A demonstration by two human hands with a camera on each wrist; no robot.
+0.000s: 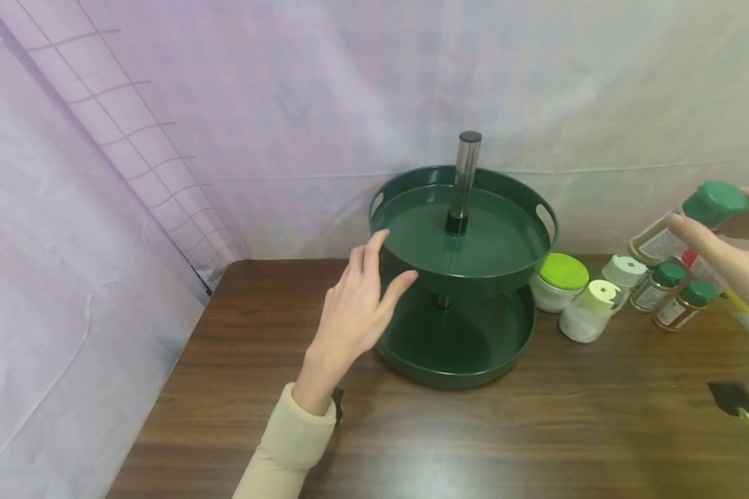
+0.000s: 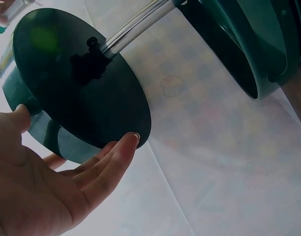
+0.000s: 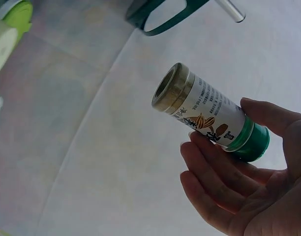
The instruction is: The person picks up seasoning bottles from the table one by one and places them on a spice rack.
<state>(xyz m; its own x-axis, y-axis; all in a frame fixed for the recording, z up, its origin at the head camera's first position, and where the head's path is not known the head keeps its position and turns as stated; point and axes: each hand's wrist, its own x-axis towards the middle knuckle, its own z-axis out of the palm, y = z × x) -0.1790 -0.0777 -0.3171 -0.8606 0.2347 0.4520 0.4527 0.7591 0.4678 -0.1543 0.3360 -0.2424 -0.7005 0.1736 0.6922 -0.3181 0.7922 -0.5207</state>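
Presumably for easy reach, lime-lidded jar (image 1: 555, 284), two shakers (image 1: 587, 322) and green-capped bottles (image 1: 675, 313) stand grouped on bench (image 1: 237, 388), right of two-tier green stand (image 1: 474, 285). Seasoning bottle (image 3: 209, 110) tilts in air near them, held by cap end, likely so fingers leave lower part clear. Right grip (image 3: 239, 196) pinches it, thumb opposing fingers. Left grip (image 1: 354, 305) loosely spread at left rim of upper tray (image 1: 424, 239), thumb and fingertips apparently touching it, clasping nothing, perhaps to steady stand.
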